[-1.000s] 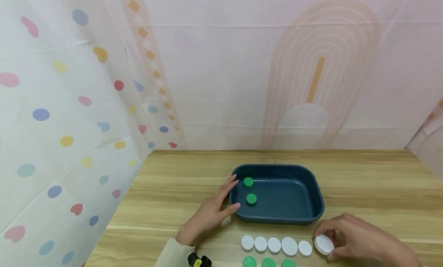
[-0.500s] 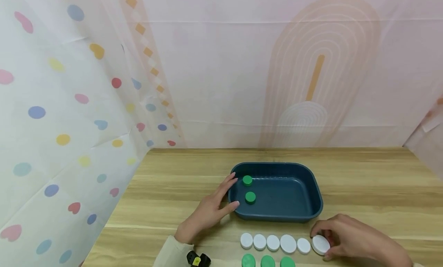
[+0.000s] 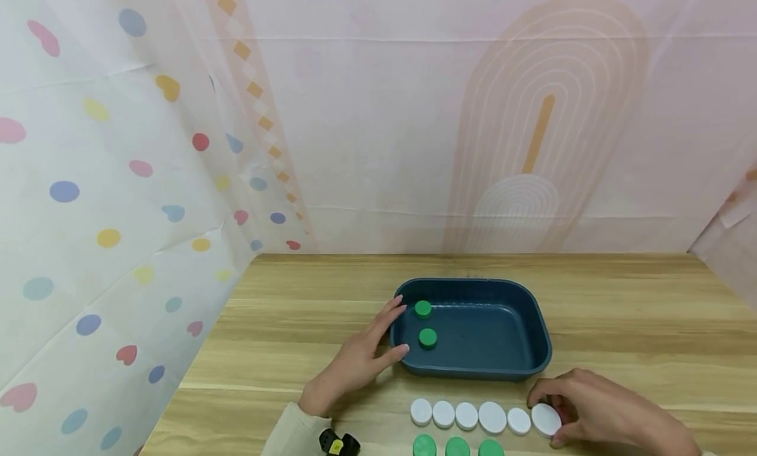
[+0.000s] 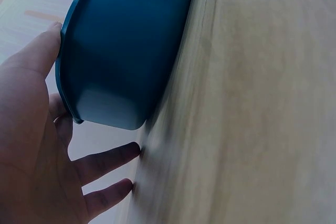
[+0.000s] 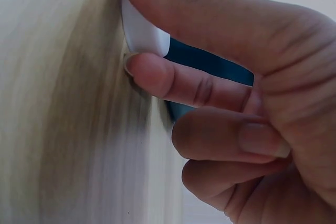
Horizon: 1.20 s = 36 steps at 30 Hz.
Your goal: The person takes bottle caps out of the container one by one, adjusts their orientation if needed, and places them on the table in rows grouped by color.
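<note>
My right hand point(image 3: 600, 403) holds a large white bottle cap point(image 3: 546, 420) by its edge, at the right end of a row of white caps point(image 3: 492, 417). In the right wrist view the thumb and a finger sit at the rim of this white cap point(image 5: 144, 32), close over the table, while the other fingers curl inward. My left hand point(image 3: 353, 359) rests with spread fingers at the left end of a dark blue tray point(image 3: 467, 372). In the left wrist view the thumb touches the rim of the tray point(image 4: 126, 51). Two green caps point(image 3: 428, 338) lie inside the tray.
Several green caps point(image 3: 458, 446) form a second row, cut off by the bottom edge of the head view. A black device with a yellow mark point(image 3: 339, 443) is at my left sleeve point(image 3: 296, 433). Behind the wooden table point(image 3: 621, 311) hangs a patterned cloth point(image 3: 378, 134).
My right hand has brought the large white cap a little left, up to the row's end, and the cap now lies flatter. The left hand stays at the tray.
</note>
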Available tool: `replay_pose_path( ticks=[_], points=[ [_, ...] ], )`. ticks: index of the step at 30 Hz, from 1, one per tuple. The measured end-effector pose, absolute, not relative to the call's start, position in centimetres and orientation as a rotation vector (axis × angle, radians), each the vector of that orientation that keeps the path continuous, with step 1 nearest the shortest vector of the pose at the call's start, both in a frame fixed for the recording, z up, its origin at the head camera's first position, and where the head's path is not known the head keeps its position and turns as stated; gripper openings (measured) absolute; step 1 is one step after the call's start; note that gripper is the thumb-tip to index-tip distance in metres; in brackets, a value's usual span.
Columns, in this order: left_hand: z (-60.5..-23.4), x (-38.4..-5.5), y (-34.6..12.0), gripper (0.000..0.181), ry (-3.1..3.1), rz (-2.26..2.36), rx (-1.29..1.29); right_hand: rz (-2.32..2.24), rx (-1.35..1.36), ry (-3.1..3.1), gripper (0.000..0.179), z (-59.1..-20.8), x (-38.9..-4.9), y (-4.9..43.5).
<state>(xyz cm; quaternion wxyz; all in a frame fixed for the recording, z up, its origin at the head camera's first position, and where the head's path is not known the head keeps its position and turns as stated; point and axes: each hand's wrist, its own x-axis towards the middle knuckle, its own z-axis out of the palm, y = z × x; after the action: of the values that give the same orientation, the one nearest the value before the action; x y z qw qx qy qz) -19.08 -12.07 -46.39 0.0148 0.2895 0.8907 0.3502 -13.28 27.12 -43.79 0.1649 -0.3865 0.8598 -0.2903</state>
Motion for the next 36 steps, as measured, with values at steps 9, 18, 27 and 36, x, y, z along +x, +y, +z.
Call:
replay_pose_path(
  ticks=[9, 18, 27, 36],
  points=[
    [-46.17, -18.96, -12.07, 0.064, 2.767, 1.089, 0.885, -0.847, -1.113, 2.45, 0.034, -43.75, -13.18, 27.09],
    [-46.03, -18.85, -12.08, 0.064, 2.77, 1.083, 0.888, -0.844, -1.098, 2.45, 0.034, -43.71, -13.14, 27.02],
    [-46.39, -18.92, -12.15, 0.064, 2.775, 1.092, 0.891, -0.83, -1.005, 2.447, 0.038, -43.43, -13.16, 26.94],
    [-46.49, -19.07, -12.15, 0.065, 2.767, 1.088, 0.887, -0.816, -1.026, 2.49, 0.04, -42.83, -13.02, 27.13]
  ],
)
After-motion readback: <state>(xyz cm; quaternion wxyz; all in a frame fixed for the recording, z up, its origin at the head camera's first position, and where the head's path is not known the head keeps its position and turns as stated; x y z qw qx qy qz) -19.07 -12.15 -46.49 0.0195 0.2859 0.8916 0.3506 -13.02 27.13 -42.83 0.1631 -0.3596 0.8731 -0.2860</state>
